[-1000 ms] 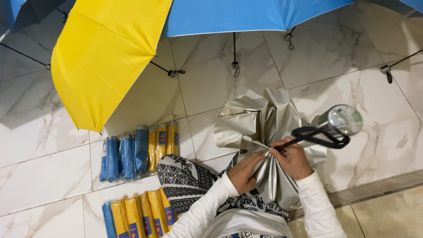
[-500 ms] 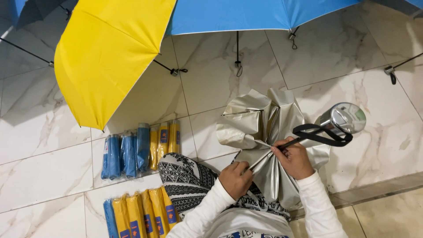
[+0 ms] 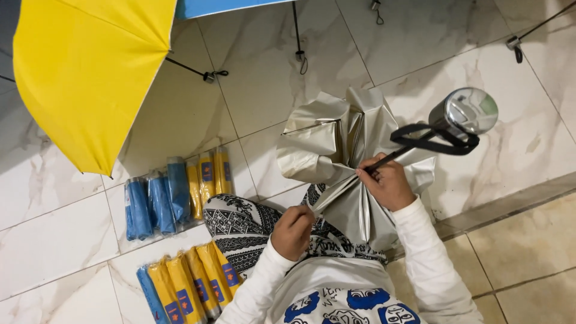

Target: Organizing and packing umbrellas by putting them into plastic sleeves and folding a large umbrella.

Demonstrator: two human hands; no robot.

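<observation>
**Silver folding umbrella held across the lap, handle end up and to the right**

A half-collapsed silver umbrella (image 3: 336,150) is held over the lap of a seated person, above a marble tile floor (image 3: 60,240). Its long axis is set by the dark shaft, which runs diagonally from lower left to upper right in the head view. The chrome-capped handle (image 3: 465,113) forms the upper right end, with a black wrist strap (image 3: 432,141) looped just below it. The canopy end points down and to the left, towards the lap; the silver panels are bunched and creased around the shaft, fanned partly upward and partly down over the knees.

The right hand (image 3: 390,183) is seen clenched around the shaft just below the strap, its fingers wrapped tight. The left hand (image 3: 293,231) is closed on the lower edge of a silver panel, near the patterned trousers (image 3: 240,231); the fingers are curled under, and the exact grip point is hidden.

Two rows of wrapped folded umbrellas lie on the floor to the left: a farther row (image 3: 174,192), blue and yellow, and a nearer row (image 3: 186,285), mostly yellow. An open yellow umbrella (image 3: 90,78) is noted at upper left, with the edge of a blue canopy (image 3: 228,6) along the top.
</observation>
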